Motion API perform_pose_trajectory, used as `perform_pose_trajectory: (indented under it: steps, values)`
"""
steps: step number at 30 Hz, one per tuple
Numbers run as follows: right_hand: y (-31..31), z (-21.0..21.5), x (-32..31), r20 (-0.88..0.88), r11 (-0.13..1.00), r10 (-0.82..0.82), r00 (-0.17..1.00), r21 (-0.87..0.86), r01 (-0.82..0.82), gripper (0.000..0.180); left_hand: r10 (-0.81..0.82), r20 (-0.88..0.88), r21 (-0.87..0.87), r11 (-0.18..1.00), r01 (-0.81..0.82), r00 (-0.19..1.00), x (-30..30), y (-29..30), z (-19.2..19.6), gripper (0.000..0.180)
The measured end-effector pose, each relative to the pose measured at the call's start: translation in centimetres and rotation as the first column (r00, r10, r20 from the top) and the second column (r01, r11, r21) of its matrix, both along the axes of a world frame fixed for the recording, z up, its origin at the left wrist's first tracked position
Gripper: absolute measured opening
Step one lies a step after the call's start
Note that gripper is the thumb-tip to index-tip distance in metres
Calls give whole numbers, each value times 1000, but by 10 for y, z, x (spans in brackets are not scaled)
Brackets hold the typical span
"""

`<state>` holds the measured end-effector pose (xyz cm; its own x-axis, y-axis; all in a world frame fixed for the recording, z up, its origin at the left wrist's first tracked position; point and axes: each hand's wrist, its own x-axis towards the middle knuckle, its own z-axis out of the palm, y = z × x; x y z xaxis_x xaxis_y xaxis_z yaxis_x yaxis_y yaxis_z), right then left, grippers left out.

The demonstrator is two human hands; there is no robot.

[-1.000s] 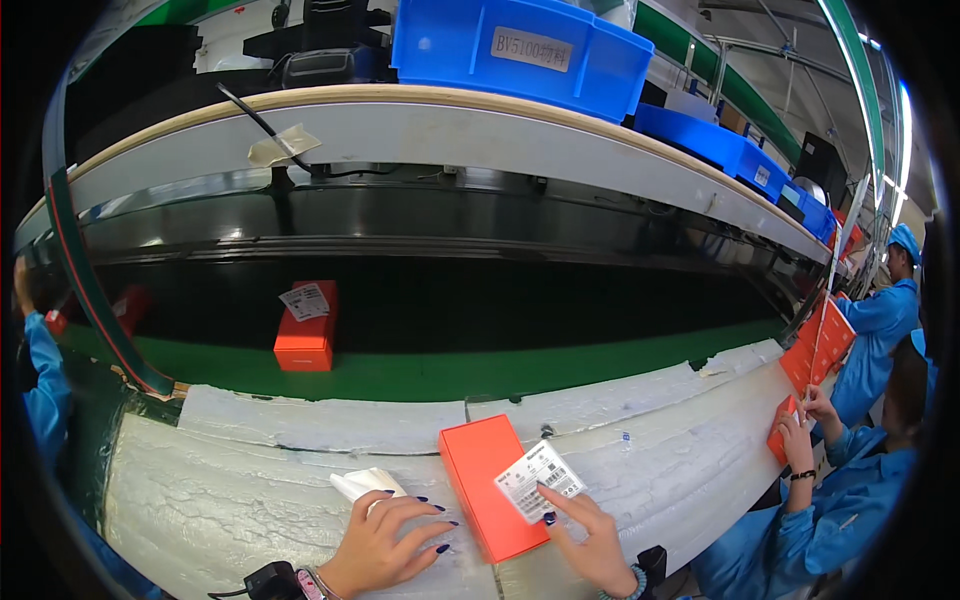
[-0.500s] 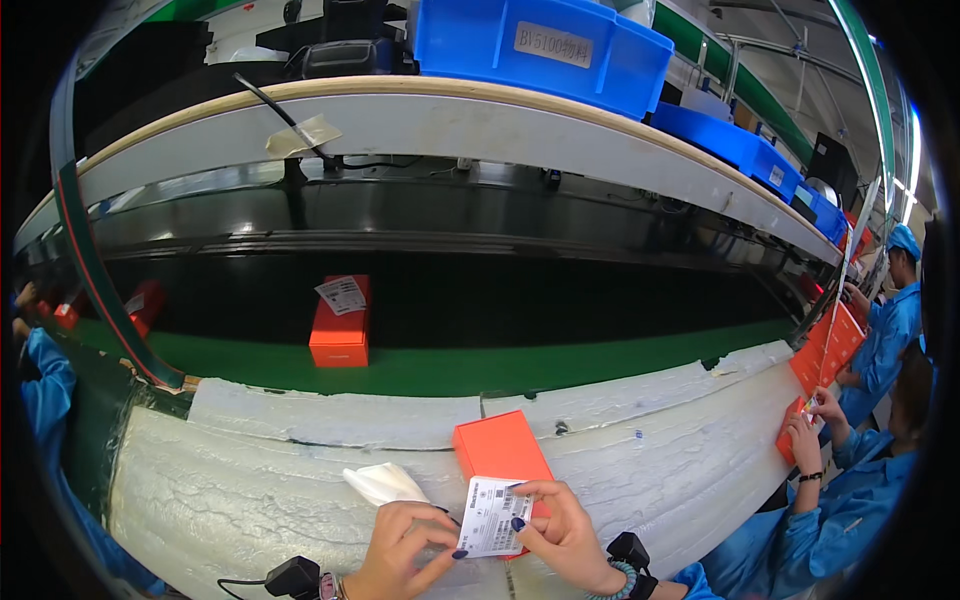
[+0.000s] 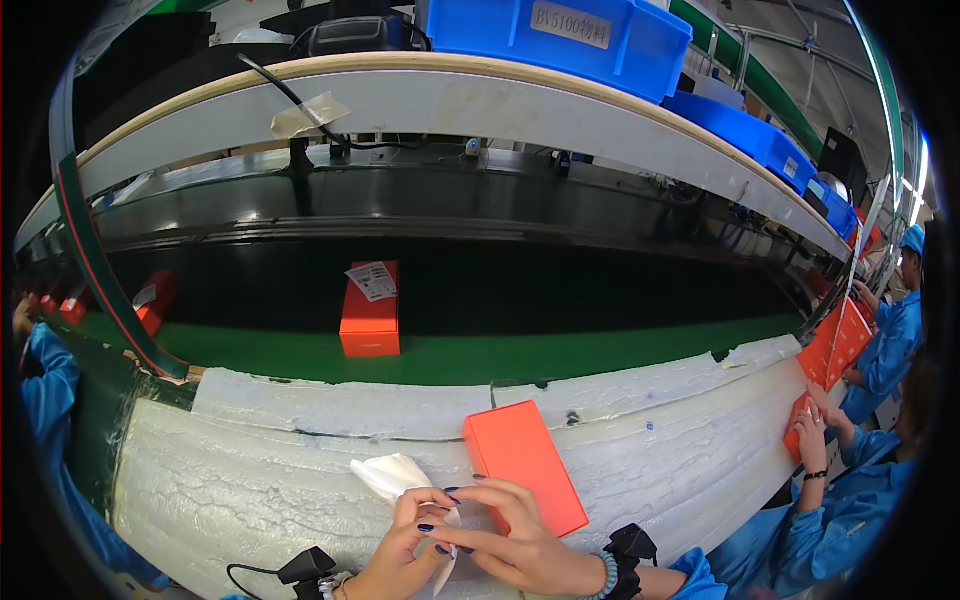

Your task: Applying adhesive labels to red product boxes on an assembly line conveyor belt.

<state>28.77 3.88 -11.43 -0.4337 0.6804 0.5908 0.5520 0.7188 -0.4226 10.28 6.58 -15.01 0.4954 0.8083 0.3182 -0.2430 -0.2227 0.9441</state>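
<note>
Between my fingers is a white label [image 3: 446, 574], turned nearly edge-on so that only a narrow strip shows. My left hand [image 3: 403, 548] grips it from the left, fingers bent together. My right hand [image 3: 530, 548] closes on it from the other side, its fingertips crossing close to those of the left; the exact contact is partly hidden. Just beyond my right hand an orange-red box [image 3: 525, 455] lies on the pale, film-covered work surface [image 3: 250, 480]. A crumpled white piece of cloth or paper [image 3: 386, 476] rests beyond my left hand.
Past the work surface runs a green conveyor belt [image 3: 560, 345] carrying an orange-red box with a sheet on top [image 3: 371, 315] and more boxes at left. Above it is a shelf [image 3: 480, 85] with blue bins [image 3: 560, 45]. Co-workers in blue [image 3: 830, 510] stand or sit at both sides.
The label has turned from face-up to nearly edge-on, and my hands have come together, moving off the box. On the belt, the box has shifted right in the picture; the view tilted slightly.
</note>
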Motion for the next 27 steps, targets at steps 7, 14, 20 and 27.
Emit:
perform_pose_trajectory:
  steps: [7, 14, 20, 27]
  values:
    - [1, -12, 3, -121, 975, 15, 993, -217, -42, 44, 58, -3, 22, 998, -58, 998, 1, 1, -6, 17]
    - [26, 17, 59, -331, 931, 174, 927, -252, -265, 37, 242, 213, -211, 957, -197, 947, -29, 35, 10, 22]
    - [27, 10, 104, -706, 855, 42, 707, -341, -391, 37, 478, -106, 53, 878, -475, 872, -51, 72, 4, 14]
    - [30, 17, 94, -342, 690, -224, 913, -717, -99, 53, 396, -492, 344, 907, -244, 775, -46, 80, 3, 20]
